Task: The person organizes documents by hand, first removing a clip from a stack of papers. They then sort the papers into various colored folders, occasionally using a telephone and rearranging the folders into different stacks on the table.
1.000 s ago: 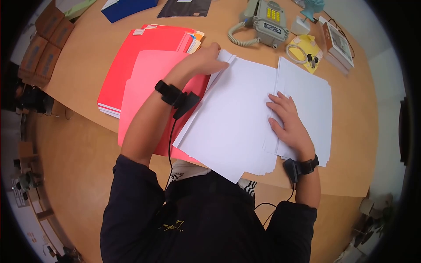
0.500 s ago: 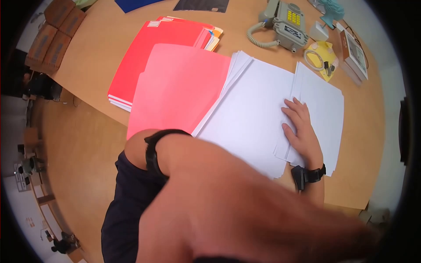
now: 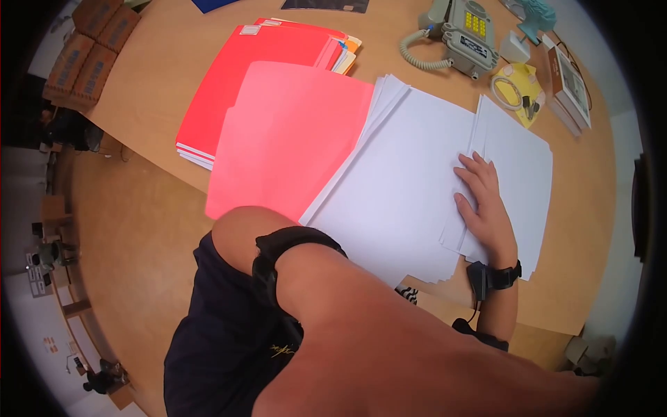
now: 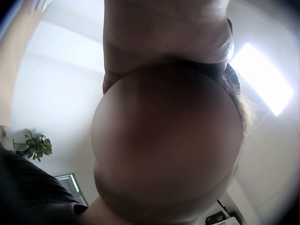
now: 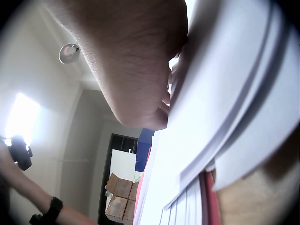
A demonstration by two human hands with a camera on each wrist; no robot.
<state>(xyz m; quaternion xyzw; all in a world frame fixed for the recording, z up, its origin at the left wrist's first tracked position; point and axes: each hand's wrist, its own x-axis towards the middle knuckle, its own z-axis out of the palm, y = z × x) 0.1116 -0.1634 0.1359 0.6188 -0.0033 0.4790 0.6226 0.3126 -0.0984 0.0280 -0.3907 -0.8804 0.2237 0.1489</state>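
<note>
1. Resting on the white papers, the right hand lies palm down with its fingers open and slightly spread, gripping nothing.
2. The left hand shows only around its palm base in the left wrist view; its fingers are hidden, so whether it is open or holding something cannot be told. The left arm, lifted close to the head camera, covers the near side.
3. Under and beside the right hand are the white papers: a wide middle stack and a right stack, their edges meeting near the fingers. The middle stack is uneven, with loose sheets fanned along its left edge.
4. Directly left of the middle stack lies a pink folder, touching it.
5. Farther left, red folders are piled, partly covered by the pink folder.
6. At the far right of the tabletop are a corded telephone, a yellow sheet with a looped white cable on it, and books.
7. Beyond the far left edge stand cardboard boxes.
</note>
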